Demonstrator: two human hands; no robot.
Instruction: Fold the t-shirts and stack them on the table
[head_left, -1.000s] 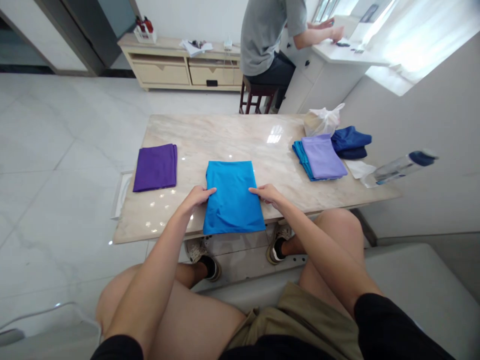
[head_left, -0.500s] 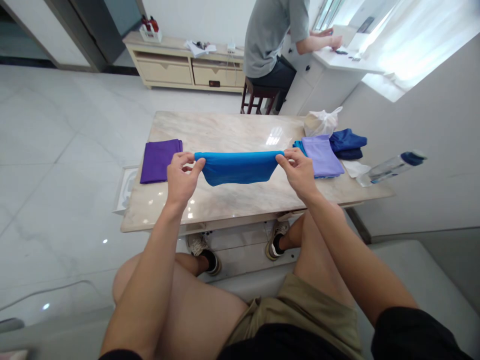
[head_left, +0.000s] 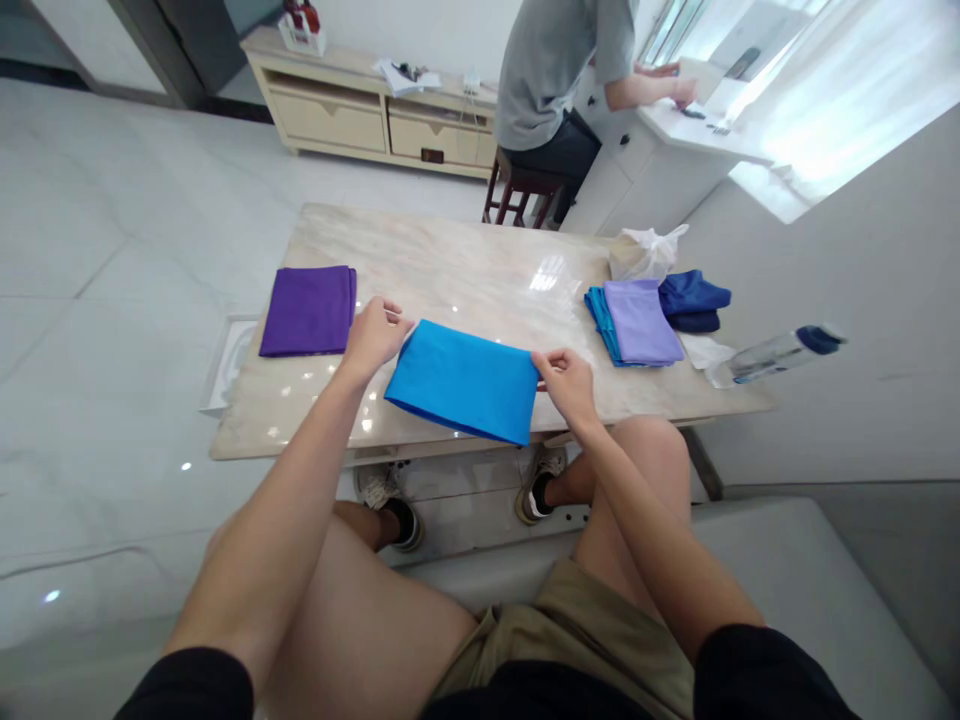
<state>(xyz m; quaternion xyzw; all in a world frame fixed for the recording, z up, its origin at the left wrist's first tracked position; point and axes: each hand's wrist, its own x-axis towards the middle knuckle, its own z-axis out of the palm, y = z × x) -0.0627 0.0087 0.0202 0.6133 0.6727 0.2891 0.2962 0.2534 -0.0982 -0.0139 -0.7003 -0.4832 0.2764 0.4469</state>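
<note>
A bright blue folded cloth point(head_left: 466, 382) is spread between my hands, low over the near part of the marble-topped table and tilted, its right end closer to me. My left hand point(head_left: 376, 338) pinches its upper left corner. At the upper right corner, my right hand point(head_left: 568, 384) grips the fabric between thumb and fingers. Left of my left hand lies a folded purple cloth point(head_left: 309, 311). To the right of my right hand, a folded lavender cloth point(head_left: 642, 322) rests on a teal-blue folded cloth point(head_left: 603, 326).
Behind the lavender cloth are a dark blue cloth bundle point(head_left: 694, 294) and a white plastic bag point(head_left: 645, 254). A clear bottle point(head_left: 776, 356) with a blue lid stands at the table's point(head_left: 442, 250) right end. Beyond, a person in grey point(head_left: 546, 75) sits on a stool at a counter.
The blue cloth has come down and nearer to me, its broad face now showing and its right end lower. Both hands have moved with it, the right one further down.
</note>
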